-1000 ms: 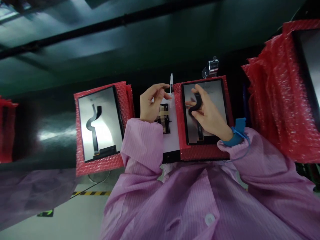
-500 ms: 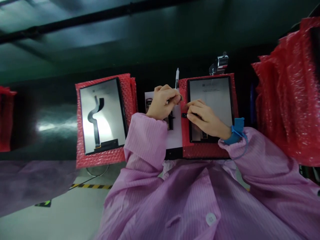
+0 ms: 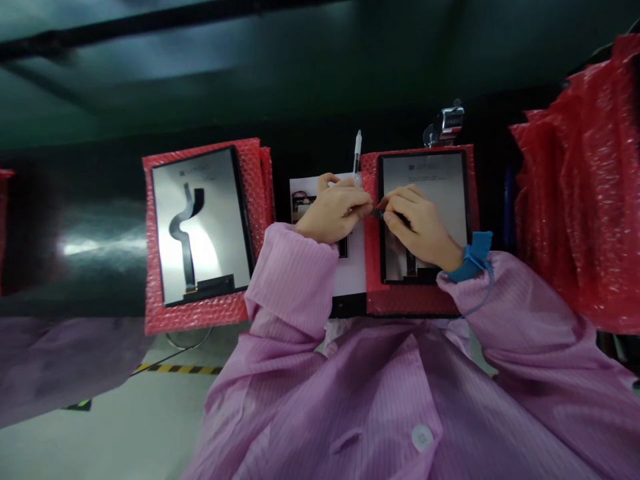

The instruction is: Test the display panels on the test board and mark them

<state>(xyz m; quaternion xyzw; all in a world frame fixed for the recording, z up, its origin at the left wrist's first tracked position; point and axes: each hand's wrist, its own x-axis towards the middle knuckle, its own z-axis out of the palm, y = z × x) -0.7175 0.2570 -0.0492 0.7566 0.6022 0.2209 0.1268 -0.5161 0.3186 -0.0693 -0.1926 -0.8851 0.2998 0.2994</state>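
My left hand (image 3: 334, 212) and my right hand (image 3: 419, 225) meet fingertip to fingertip at the left edge of a display panel (image 3: 440, 187). The panel lies back side up on red bubble wrap (image 3: 373, 293). Both hands pinch the dark end of the panel's black flex cable (image 3: 379, 213), most of it hidden under my right hand. My left hand rests over a white sheet (image 3: 350, 280) that carries a small fixture (image 3: 301, 202). A blue strap (image 3: 473, 257) circles my right wrist.
A second panel (image 3: 200, 227) with a curved black flex cable lies on red bubble wrap at the left. A white pen (image 3: 357, 150) stands behind the hands, a metal hand counter (image 3: 447, 123) behind the right panel. A stack of red bubble wrap (image 3: 575, 200) fills the right side.
My right hand has drawn the cable's end from the middle of the panel to its left edge. My left hand has come right and closed on that end.
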